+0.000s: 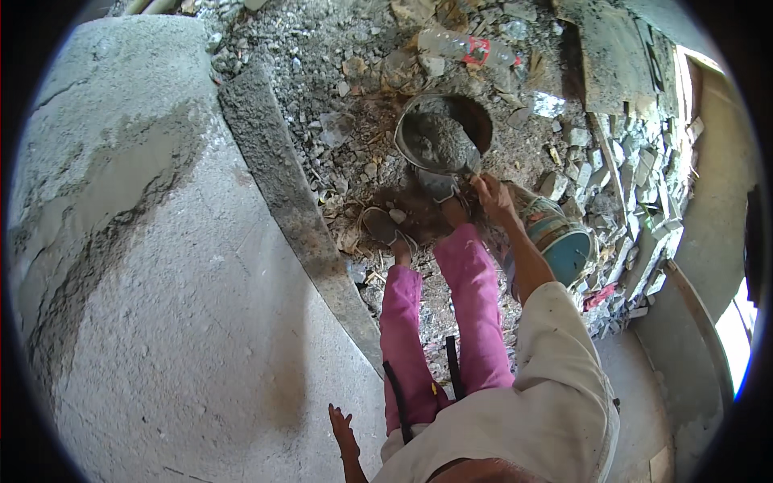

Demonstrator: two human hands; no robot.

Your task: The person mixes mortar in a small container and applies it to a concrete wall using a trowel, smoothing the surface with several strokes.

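My right hand (493, 196) is closed around the handle of a trowel. The trowel's blade (460, 151) carries grey wet mortar and lies over the near right part of a round dark bucket (400, 133). More wet mortar (425, 135) sits inside that bucket. Low in the view, my left hand (343, 429) is held in front of the pale rough wall (241, 322) with its fingers apart and nothing in them. Whether it touches the wall I cannot tell.
A fresh mortar patch (105, 193) covers part of the wall at left. Rubble and broken bricks (644, 177) lie at right. Beside my right forearm is a blue-green bucket (566, 256) on its side. A plastic bottle (451, 44) with a red label lies beyond the mortar bucket.
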